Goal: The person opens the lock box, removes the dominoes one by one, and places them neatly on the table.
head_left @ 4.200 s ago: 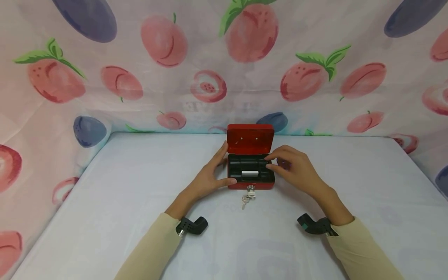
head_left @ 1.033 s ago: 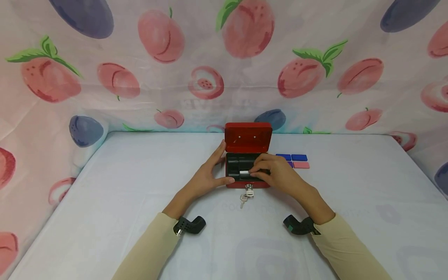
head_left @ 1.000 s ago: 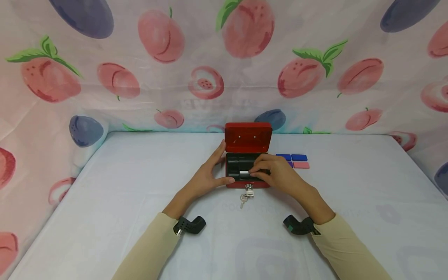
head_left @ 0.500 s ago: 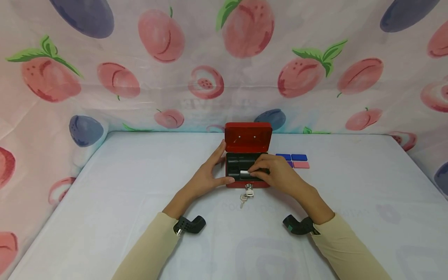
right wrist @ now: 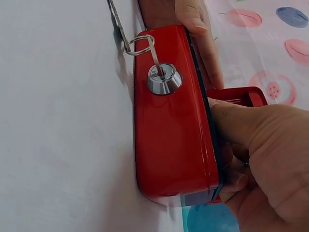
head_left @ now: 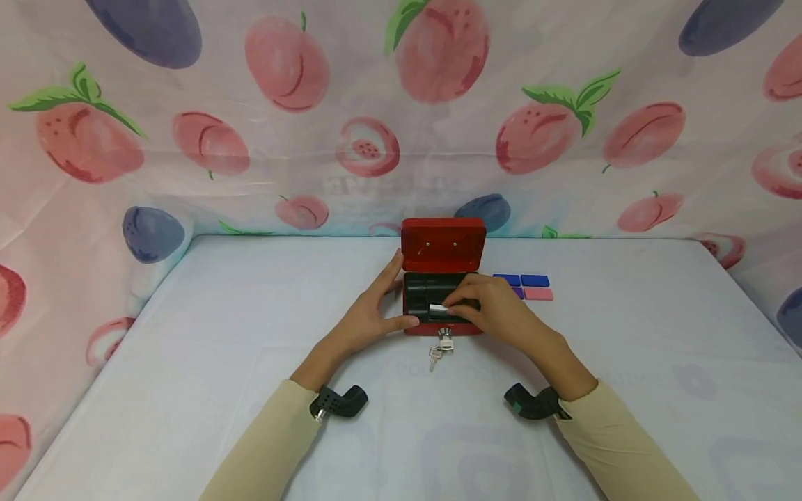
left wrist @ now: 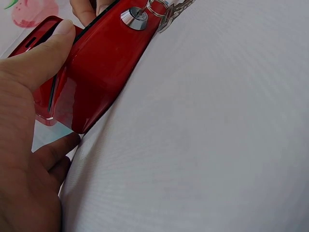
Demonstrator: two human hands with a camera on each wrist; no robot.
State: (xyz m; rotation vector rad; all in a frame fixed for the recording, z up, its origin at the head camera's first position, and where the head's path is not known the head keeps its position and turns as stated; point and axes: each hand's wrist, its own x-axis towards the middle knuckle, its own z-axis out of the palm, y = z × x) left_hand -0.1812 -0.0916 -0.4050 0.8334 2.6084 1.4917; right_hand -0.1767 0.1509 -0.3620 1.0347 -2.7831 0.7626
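Note:
A small red cash box (head_left: 442,330) stands open at the table's middle, its lid (head_left: 443,245) upright and a black tray (head_left: 418,292) inside. My left hand (head_left: 393,296) braces the box's left side, with straight fingers along the side and the thumb (left wrist: 46,50) on the front edge. My right hand (head_left: 447,306) reaches into the tray and pinches the right end of a white tile (head_left: 436,308). A key sits in the front lock (right wrist: 164,79), with a ring and a second key (head_left: 435,358) hanging on the cloth.
Several flat tiles lie just right of the box: two blue ones (head_left: 521,280), a pink one (head_left: 539,293), and a purple one partly hidden by my right hand. A pale cloth (head_left: 188,348) covers the table, and fruit-print fabric walls stand at the back and sides.
My right hand has moved from the box's right rim into the tray onto the white tile, uncovering the tiles beside the box. Over the last second almost nothing moved.

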